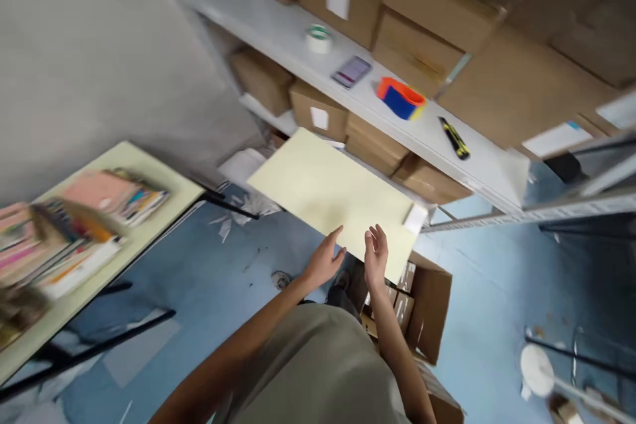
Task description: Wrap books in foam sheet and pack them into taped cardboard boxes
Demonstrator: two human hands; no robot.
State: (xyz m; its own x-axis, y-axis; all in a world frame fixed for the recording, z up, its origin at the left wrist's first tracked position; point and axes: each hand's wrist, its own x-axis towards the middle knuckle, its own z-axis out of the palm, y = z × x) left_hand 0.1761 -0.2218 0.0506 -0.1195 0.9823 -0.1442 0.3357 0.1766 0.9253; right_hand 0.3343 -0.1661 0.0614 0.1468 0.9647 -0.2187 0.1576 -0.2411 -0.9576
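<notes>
- At centre frame, a pale yellow board (332, 192) lies flat and level, its near edge just in front of both hands and its far end reaching toward the white shelf (278, 33).
- Left hand (325, 258): fingers spread and unclenched, fingertips at the near edge of the board; whether they actually touch it cannot be told through the motion blur.
- Right hand (376, 253): fingers likewise loosely spread, gripping nothing, raised just above the same near edge, close beside the left hand.
- Below the board's near right corner, an open cardboard box (430, 308) stands on the blue floor (223, 278), flaps up, with smaller packs visible inside.
- Along the white shelf behind the board, from left to right: a roll of tape (318, 38), a phone (352, 71), an orange and blue tape dispenser (400, 97), and a yellow and black utility knife (454, 138).
- Brown cartons (427, 0) fill the shelf above and the tier beneath it.
- To the left, well apart from the hands, a pale green table (163, 202) carries blurred stacks of colourful books (74, 232).
- Scraps of white paper (243, 209) lie on the floor between table and shelf.
</notes>
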